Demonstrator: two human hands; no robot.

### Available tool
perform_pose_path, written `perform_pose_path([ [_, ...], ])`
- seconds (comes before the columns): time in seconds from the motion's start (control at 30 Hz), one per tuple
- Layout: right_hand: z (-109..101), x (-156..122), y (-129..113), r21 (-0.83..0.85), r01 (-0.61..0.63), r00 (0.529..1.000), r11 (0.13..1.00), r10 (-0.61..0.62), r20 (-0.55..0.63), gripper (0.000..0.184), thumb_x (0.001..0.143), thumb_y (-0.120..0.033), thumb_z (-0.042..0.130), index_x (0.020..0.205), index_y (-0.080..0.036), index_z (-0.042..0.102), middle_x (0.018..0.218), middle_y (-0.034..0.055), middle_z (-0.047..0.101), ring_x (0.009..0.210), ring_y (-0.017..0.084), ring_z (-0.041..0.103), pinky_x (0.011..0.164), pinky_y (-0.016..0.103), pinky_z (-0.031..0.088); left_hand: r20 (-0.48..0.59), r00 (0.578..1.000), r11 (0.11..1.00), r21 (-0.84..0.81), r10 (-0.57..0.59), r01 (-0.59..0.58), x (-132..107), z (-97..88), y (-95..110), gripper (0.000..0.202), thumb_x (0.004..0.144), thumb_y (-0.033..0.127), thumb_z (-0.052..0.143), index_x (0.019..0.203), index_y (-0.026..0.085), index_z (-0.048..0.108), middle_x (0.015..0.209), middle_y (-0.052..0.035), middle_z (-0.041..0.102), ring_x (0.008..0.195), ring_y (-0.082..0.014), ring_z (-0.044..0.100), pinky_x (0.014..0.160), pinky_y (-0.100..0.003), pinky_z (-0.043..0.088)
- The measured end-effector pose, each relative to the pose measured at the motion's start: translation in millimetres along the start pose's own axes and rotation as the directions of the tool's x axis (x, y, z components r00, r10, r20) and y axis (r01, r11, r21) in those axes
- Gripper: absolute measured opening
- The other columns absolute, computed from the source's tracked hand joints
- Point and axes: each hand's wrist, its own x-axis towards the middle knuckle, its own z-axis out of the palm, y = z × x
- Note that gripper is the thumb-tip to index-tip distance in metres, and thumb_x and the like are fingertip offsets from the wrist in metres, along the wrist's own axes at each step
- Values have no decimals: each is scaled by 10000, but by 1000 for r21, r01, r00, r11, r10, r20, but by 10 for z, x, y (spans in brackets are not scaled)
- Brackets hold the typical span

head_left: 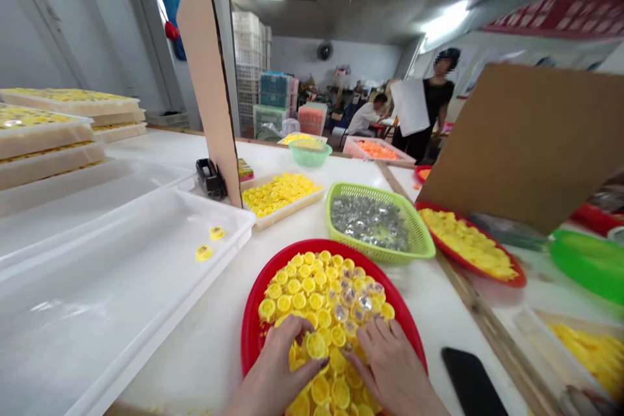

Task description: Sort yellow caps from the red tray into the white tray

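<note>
A red round tray [251, 299] holds many small yellow cup-shaped pieces [309, 285], most with the hollow side up. Clear faceted gems [364, 303] lie over the cups on the tray's right side. My left hand [283, 361] has its thumb and forefinger closed around one yellow cup [316, 345] low over the tray. Opposite it, my right hand [390, 357] rests over the cups beside the gems. Its fingers are bent, with a gap showing between thumb and forefinger and nothing clearly held.
A green basket [336, 231] of silvery clear gems stands behind the tray. On the left is a white tray [160, 273] with two yellow pieces [203, 253]. A black phone [472, 380] lies at right. Cardboard panels [207, 71] stand upright. Two people [436, 101] are in the background.
</note>
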Motion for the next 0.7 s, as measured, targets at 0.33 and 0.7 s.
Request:
perform_pose_path([
  [0.33,293,-72,65,82,-37,993,996,46,-109,162,879,-381,544,952,-246,596,945,44,707,864,251,650,763,378,452,44,997,997,-41,-63,65,47,106,-138,317,736,361,681,1014,258,570,1082,-23,654,1044,-230,583,979,-363,454],
  [0.7,-24,33,-74,488,-439,895,755,316,315,62,846,-269,536,816,-245,584,863,21,650,851,243,623,768,434,457,15,1000,994,-110,-9,11,-101,20,-95,337,819,397,634,1111,248,555,1116,-36,631,1067,-232,561,984,-381,425],
])
